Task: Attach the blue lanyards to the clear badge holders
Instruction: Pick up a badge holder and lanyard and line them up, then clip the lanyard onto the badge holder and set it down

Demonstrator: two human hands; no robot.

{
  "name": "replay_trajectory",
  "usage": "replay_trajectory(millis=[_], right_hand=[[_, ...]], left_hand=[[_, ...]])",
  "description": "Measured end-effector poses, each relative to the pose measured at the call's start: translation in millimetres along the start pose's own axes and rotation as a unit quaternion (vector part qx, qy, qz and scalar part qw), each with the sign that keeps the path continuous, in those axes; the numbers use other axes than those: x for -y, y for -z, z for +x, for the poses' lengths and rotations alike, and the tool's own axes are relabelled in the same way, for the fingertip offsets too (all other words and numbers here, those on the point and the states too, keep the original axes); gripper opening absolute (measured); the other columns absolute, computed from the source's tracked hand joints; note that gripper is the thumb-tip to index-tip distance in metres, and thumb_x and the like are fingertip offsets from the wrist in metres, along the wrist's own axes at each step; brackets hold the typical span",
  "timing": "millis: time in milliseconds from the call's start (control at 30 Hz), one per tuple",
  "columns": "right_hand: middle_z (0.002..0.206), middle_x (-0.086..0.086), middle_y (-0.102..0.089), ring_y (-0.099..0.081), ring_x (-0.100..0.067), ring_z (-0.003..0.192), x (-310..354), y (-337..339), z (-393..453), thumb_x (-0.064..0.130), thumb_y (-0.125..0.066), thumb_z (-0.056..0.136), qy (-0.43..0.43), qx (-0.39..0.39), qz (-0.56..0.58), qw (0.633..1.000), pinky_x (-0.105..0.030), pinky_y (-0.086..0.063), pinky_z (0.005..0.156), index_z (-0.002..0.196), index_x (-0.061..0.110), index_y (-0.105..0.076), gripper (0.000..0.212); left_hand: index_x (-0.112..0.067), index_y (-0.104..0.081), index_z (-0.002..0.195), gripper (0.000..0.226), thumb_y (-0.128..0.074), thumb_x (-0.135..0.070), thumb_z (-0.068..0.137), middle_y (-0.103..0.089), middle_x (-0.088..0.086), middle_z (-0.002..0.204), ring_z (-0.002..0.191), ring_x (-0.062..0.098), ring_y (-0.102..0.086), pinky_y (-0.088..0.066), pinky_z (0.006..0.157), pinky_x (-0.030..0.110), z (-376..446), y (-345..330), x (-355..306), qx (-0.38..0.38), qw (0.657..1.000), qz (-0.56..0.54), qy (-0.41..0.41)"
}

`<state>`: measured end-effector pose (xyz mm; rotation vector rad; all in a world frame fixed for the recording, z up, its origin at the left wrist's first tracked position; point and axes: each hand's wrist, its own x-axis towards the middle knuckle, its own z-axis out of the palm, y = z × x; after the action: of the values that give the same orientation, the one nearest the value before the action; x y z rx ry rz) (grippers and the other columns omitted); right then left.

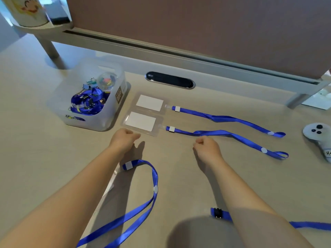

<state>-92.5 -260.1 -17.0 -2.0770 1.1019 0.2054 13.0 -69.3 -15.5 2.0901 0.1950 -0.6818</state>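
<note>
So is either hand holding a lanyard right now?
No. The left hand and right hand are curled just above the desk, gripping nothing.

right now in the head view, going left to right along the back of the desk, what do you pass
clear bin → far badge holder → far lanyard → white controller

The bench (53,158) under my arms is pale beige. My lanyards (223,119) are bright blue with white tabs and small white round dots; one near me carries a black buckle (217,212). The badge holders (141,122) are clear over plain white cards. The tub (100,120) is frosted clear, and the panel (197,24) behind is dull brown.
</note>
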Motion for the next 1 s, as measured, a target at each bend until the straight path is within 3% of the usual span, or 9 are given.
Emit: replay_trajectory(millis=[67, 133, 233, 300, 367, 667, 733, 833, 1000], right_hand=[[0.095, -0.012, -0.057, -0.056, -0.026, 0.087, 3.0, -3.7, -13.8, 0.015, -0.043, 0.090, 0.080, 0.017, -0.138, 0.987, -0.036, -0.047, 0.075, 0.091, 0.005, -0.058, 0.018], [0.092, -0.011, -0.053, -0.053, -0.027, 0.085, 6.2, -7.2, -23.9, 0.017, -0.042, 0.090, 0.124, 0.031, -0.217, 0.968, -0.035, -0.042, 0.070, 0.084, 0.009, -0.053, 0.015], [0.100, -0.013, -0.052, -0.052, -0.028, 0.092, 9.0, -13.8, -39.4, 0.018, -0.040, 0.091, 0.162, 0.051, -0.268, 0.948, -0.035, -0.042, 0.076, 0.099, 0.006, -0.056, 0.021], [0.116, -0.013, -0.055, -0.054, -0.030, 0.105, 9.5, -18.6, -49.6, 0.018, -0.040, 0.092, 0.176, 0.060, -0.282, 0.941, -0.038, -0.046, 0.087, 0.114, 0.006, -0.054, 0.029], [0.122, -0.012, -0.055, -0.055, -0.028, 0.109, 9.3, -22.9, -58.2, 0.018, -0.040, 0.092, 0.183, 0.067, -0.288, 0.938, -0.038, -0.048, 0.092, 0.118, 0.007, -0.053, 0.031], [0.128, -0.012, -0.051, -0.052, -0.028, 0.114, 7.8, -23.2, -75.5, 0.020, -0.039, 0.093, 0.194, 0.081, -0.288, 0.934, -0.038, -0.045, 0.094, 0.124, 0.009, -0.049, 0.034], [0.130, -0.011, -0.051, -0.053, -0.026, 0.114, 11.5, -19.6, -77.3, 0.020, -0.040, 0.094, 0.196, 0.078, -0.272, 0.939, -0.037, -0.046, 0.095, 0.126, 0.010, -0.049, 0.035], [0.135, -0.009, -0.049, -0.051, -0.024, 0.120, 22.3, -13.5, -80.5, 0.019, -0.043, 0.094, 0.212, 0.074, -0.235, 0.946, -0.035, -0.044, 0.099, 0.131, 0.012, -0.045, 0.038], [0.144, -0.005, -0.041, -0.048, -0.020, 0.125, 44.3, -0.2, -91.9, 0.016, -0.049, 0.092, 0.275, 0.082, -0.160, 0.945, -0.031, -0.043, 0.097, 0.139, 0.018, -0.036, 0.049]], left_hand=[[-0.005, -0.048, 0.123, 0.040, -0.054, -0.022, 0.088, -0.056, 0.015, 0.125, 0.113, 0.029, -0.052, -0.043, 0.096, 0.041, -13.9, 8.4, 9.9, -0.017, 0.991, 0.124, -0.050], [-0.006, -0.044, 0.127, 0.048, -0.059, -0.023, 0.085, -0.052, 0.014, 0.131, 0.117, 0.030, -0.050, -0.044, 0.096, 0.040, -24.6, 18.4, 24.7, -0.024, 0.969, 0.233, -0.081], [-0.014, -0.046, 0.123, 0.060, -0.070, -0.035, 0.072, -0.050, 0.011, 0.129, 0.114, 0.030, -0.048, -0.046, 0.094, 0.040, -37.6, 33.2, 52.3, -0.013, 0.927, 0.370, -0.066], [-0.018, -0.046, 0.117, 0.061, -0.072, -0.041, 0.067, -0.045, 0.007, 0.129, 0.116, 0.028, -0.043, -0.043, 0.093, 0.039, -48.7, 39.7, 70.5, -0.005, 0.913, 0.406, -0.036], [-0.018, -0.039, 0.124, 0.072, -0.071, -0.045, 0.065, -0.038, 0.006, 0.133, 0.122, 0.028, -0.037, -0.040, 0.095, 0.042, -56.1, 42.8, 85.2, -0.010, 0.899, 0.438, -0.023], [-0.012, -0.041, 0.120, 0.082, -0.075, -0.053, 0.058, -0.047, 0.010, 0.122, 0.112, 0.027, -0.044, -0.042, 0.091, 0.035, -68.8, 48.2, 87.4, -0.053, 0.888, 0.454, 0.055], [-0.011, -0.042, 0.116, 0.064, -0.071, -0.042, 0.068, -0.047, 0.012, 0.120, 0.109, 0.028, -0.045, -0.042, 0.090, 0.036, -70.3, 47.3, 79.6, -0.068, 0.897, 0.436, 0.014], [-0.009, -0.044, 0.108, 0.025, -0.049, -0.018, 0.086, -0.055, 0.014, 0.115, 0.095, 0.029, -0.049, -0.042, 0.082, 0.036, -74.1, 47.4, 56.1, -0.068, 0.923, 0.366, -0.095], [-0.017, -0.050, 0.113, 0.027, -0.049, -0.006, 0.089, -0.062, 0.005, 0.118, 0.108, 0.026, -0.053, -0.039, 0.095, 0.034, -89.2, 41.2, 4.4, -0.082, 0.886, 0.385, -0.247]])
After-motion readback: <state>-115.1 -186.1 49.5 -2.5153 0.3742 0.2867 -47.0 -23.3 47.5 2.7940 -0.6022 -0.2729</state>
